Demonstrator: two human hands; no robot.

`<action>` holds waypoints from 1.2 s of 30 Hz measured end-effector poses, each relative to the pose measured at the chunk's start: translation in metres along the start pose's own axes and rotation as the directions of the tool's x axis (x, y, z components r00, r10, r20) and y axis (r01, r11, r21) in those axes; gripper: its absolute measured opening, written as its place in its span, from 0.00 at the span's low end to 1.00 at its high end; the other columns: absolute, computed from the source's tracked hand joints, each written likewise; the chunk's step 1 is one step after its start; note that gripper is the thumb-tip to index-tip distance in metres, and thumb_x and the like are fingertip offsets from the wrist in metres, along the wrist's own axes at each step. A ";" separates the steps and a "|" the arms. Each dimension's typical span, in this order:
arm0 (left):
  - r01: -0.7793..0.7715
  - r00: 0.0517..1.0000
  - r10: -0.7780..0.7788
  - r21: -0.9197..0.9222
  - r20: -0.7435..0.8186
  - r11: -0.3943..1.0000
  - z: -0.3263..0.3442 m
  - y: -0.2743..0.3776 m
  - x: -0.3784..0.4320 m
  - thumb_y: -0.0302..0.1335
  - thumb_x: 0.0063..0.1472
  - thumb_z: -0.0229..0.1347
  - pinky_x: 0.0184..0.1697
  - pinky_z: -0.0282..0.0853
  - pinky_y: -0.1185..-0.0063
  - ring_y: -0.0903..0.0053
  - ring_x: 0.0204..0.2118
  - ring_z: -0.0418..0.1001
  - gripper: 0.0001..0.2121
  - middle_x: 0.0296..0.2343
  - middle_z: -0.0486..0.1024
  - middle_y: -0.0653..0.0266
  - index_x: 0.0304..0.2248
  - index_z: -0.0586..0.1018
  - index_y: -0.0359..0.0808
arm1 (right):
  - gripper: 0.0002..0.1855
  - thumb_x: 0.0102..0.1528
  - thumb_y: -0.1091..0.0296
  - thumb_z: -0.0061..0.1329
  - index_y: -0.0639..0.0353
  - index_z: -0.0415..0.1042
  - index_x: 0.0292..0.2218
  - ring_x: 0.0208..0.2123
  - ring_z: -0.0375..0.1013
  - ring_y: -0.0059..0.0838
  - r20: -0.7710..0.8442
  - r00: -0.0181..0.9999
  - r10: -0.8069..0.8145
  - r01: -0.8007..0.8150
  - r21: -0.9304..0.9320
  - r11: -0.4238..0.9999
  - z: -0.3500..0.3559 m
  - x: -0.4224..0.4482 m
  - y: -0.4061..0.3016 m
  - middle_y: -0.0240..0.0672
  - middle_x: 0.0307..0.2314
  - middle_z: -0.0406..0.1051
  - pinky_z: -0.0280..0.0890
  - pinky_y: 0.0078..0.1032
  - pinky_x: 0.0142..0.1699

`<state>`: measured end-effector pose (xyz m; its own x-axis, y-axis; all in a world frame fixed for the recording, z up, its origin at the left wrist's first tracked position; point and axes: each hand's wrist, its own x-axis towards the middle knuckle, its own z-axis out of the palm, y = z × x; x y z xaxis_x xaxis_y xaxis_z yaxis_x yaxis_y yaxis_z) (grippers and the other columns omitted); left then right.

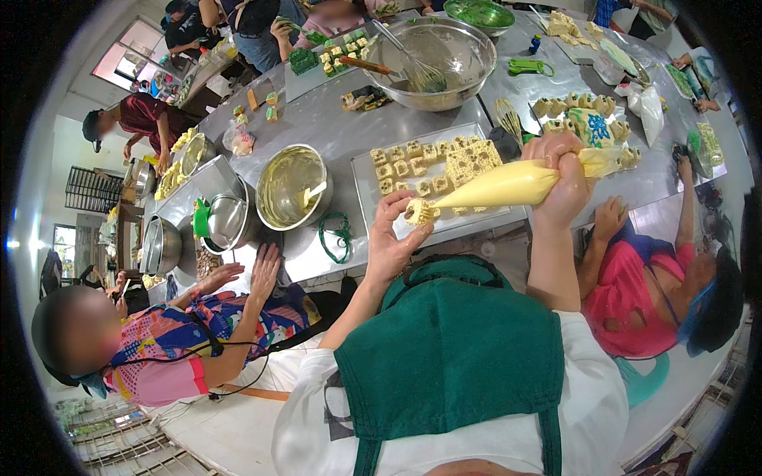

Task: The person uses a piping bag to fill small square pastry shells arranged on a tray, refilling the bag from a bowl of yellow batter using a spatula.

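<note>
My left hand (390, 241) pinches a small square of cake (419, 212) with ridged yellow icing piped around its sides, held up over the near edge of a tray. In my right fist (562, 178) is a clear piping bag (500, 187) full of pale yellow icing, its top twisted above my grip. The bag's tip touches or nearly touches the right side of the cake. Beneath both hands, the metal tray (364, 178) carries rows of small cut cake squares (400, 168) and a larger uncut-looking cake block (473, 162).
A steel bowl (274, 199) with icing smears stands left of the tray, near a green cord (322, 238). Beyond are a large mixing bowl (476, 71) holding a whisk (425, 76), another whisk (509, 122) and a decorated cake (597, 127). Co-workers sit close on both sides.
</note>
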<state>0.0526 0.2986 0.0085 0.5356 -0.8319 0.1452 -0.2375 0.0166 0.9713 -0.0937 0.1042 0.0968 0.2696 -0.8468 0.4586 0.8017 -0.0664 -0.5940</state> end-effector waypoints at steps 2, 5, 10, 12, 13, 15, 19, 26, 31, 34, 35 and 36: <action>-0.002 1.000 0.002 0.005 0.001 1.000 0.000 0.000 0.000 0.24 0.52 0.61 0.59 0.53 0.73 0.74 0.53 0.60 0.19 0.49 0.63 0.63 0.44 0.75 0.33 | 0.07 0.45 0.81 0.33 0.61 0.59 0.18 0.16 0.50 0.22 -0.010 1.000 0.001 -0.001 0.012 1.000 0.000 -0.001 0.000 0.29 0.14 0.52 0.50 0.24 0.24; -0.001 1.000 0.001 0.017 0.003 1.000 0.001 0.003 0.000 0.24 0.51 0.61 0.59 0.53 0.73 0.74 0.53 0.60 0.19 0.49 0.63 0.63 0.44 0.75 0.34 | 0.07 0.45 0.81 0.33 0.62 0.60 0.18 0.16 0.50 0.22 0.028 0.999 -0.016 0.015 0.038 0.999 -0.004 0.002 0.001 0.29 0.15 0.53 0.51 0.24 0.24; -0.008 1.000 0.008 0.019 0.010 1.000 0.000 0.000 0.000 0.25 0.51 0.62 0.59 0.53 0.72 0.73 0.53 0.60 0.19 0.49 0.63 0.63 0.44 0.75 0.34 | 0.07 0.45 0.81 0.32 0.62 0.60 0.18 0.17 0.50 0.22 0.016 1.000 -0.008 0.008 0.012 1.000 -0.001 0.000 0.002 0.29 0.15 0.53 0.52 0.24 0.24; -0.004 1.000 0.004 0.001 0.005 1.000 0.000 0.000 0.000 0.25 0.51 0.62 0.59 0.53 0.72 0.73 0.53 0.60 0.19 0.50 0.63 0.63 0.44 0.75 0.33 | 0.07 0.45 0.81 0.32 0.62 0.60 0.18 0.17 0.50 0.22 0.013 1.000 0.000 0.000 0.012 1.000 -0.001 0.000 0.002 0.30 0.15 0.53 0.52 0.24 0.24; -0.007 1.000 0.007 -0.007 0.002 1.000 0.000 -0.001 0.000 0.25 0.52 0.61 0.59 0.53 0.72 0.73 0.53 0.60 0.19 0.50 0.62 0.63 0.44 0.75 0.33 | 0.07 0.45 0.81 0.32 0.62 0.60 0.18 0.17 0.50 0.22 0.011 1.000 0.000 0.000 0.009 1.000 -0.001 0.000 0.002 0.30 0.15 0.53 0.52 0.24 0.24; -0.008 1.000 0.008 -0.023 0.000 1.000 -0.001 -0.002 0.001 0.25 0.52 0.61 0.59 0.53 0.72 0.73 0.54 0.61 0.19 0.49 0.62 0.63 0.44 0.75 0.33 | 0.07 0.45 0.81 0.33 0.62 0.60 0.18 0.16 0.50 0.22 0.017 1.000 -0.001 0.001 0.001 1.000 0.000 0.000 0.001 0.30 0.15 0.54 0.52 0.24 0.24; 0.019 1.000 -0.020 -0.085 -0.004 0.996 0.000 -0.002 0.001 0.24 0.52 0.60 0.58 0.54 0.72 0.71 0.54 0.61 0.18 0.49 0.62 0.64 0.44 0.74 0.32 | 0.07 0.45 0.81 0.32 0.61 0.59 0.18 0.16 0.50 0.22 0.043 0.999 0.010 -0.010 0.005 1.000 -0.001 0.000 -0.001 0.30 0.15 0.53 0.51 0.24 0.24; 0.015 1.000 -0.015 -0.135 0.003 0.991 -0.001 -0.006 0.001 0.24 0.53 0.59 0.56 0.57 0.73 0.71 0.54 0.60 0.19 0.49 0.61 0.63 0.45 0.73 0.31 | 0.07 0.45 0.81 0.32 0.61 0.59 0.18 0.16 0.49 0.21 0.068 0.998 0.013 -0.014 0.012 1.000 0.000 -0.001 0.001 0.29 0.14 0.52 0.49 0.24 0.23; 0.057 0.998 -0.059 -0.219 -0.002 0.974 0.002 -0.002 0.001 0.23 0.53 0.59 0.55 0.58 0.74 0.73 0.54 0.61 0.19 0.49 0.61 0.63 0.46 0.73 0.30 | 0.07 0.44 0.82 0.32 0.61 0.58 0.18 0.16 0.50 0.21 0.053 0.999 0.005 -0.005 -0.005 1.000 -0.001 0.000 0.000 0.29 0.14 0.52 0.49 0.24 0.23; 0.049 0.999 -0.048 -0.215 0.009 0.975 0.001 -0.005 0.002 0.23 0.54 0.59 0.55 0.58 0.74 0.73 0.53 0.61 0.19 0.49 0.61 0.63 0.46 0.73 0.30 | 0.07 0.44 0.82 0.32 0.61 0.59 0.18 0.16 0.50 0.22 0.030 1.000 0.003 -0.002 -0.011 1.000 0.002 0.001 -0.002 0.29 0.14 0.52 0.49 0.24 0.23; 0.047 0.999 -0.046 -0.213 0.012 0.976 0.001 -0.006 0.002 0.23 0.54 0.59 0.55 0.59 0.74 0.73 0.53 0.61 0.19 0.49 0.61 0.63 0.46 0.73 0.30 | 0.07 0.44 0.82 0.32 0.61 0.59 0.18 0.16 0.50 0.22 0.027 1.000 0.003 -0.003 -0.012 1.000 0.001 0.001 -0.002 0.29 0.14 0.52 0.49 0.24 0.23; 0.055 0.998 -0.054 -0.222 0.009 0.973 0.001 -0.006 0.002 0.23 0.53 0.59 0.55 0.58 0.74 0.73 0.53 0.61 0.19 0.49 0.62 0.63 0.46 0.73 0.30 | 0.07 0.44 0.82 0.32 0.61 0.59 0.18 0.16 0.50 0.22 0.049 0.999 0.005 -0.004 -0.010 1.000 0.000 0.001 -0.001 0.29 0.14 0.52 0.49 0.24 0.23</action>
<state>0.0542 0.2957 0.0028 0.5405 -0.8364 0.0907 -0.0218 0.0939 0.9953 -0.0943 0.1034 0.0976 0.2993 -0.8202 0.4875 0.7954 -0.0678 -0.6023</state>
